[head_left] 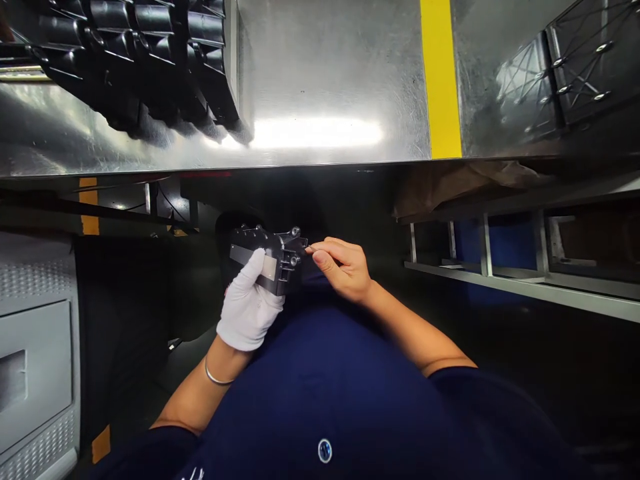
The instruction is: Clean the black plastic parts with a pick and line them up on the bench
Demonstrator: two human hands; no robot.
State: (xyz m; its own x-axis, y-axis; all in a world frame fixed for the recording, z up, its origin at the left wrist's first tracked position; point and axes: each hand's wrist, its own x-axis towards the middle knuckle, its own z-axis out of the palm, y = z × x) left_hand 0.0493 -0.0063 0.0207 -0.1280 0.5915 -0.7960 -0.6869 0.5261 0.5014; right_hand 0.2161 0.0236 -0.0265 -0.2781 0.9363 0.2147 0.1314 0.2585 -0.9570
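Note:
My left hand, in a white glove, grips a dark metal part with a pale strip on its side and small round bosses on top. I hold it in front of my body, below the edge of the metal table. My bare right hand is at the part's right end, thumb and forefinger pinched together on something small there; what they pinch is too small to make out.
A shiny steel table with a yellow stripe spans the top. Black moulded trays sit at its left, black wire-patterned trays at its right. A metal rack stands to the right, a grey cabinet to the left.

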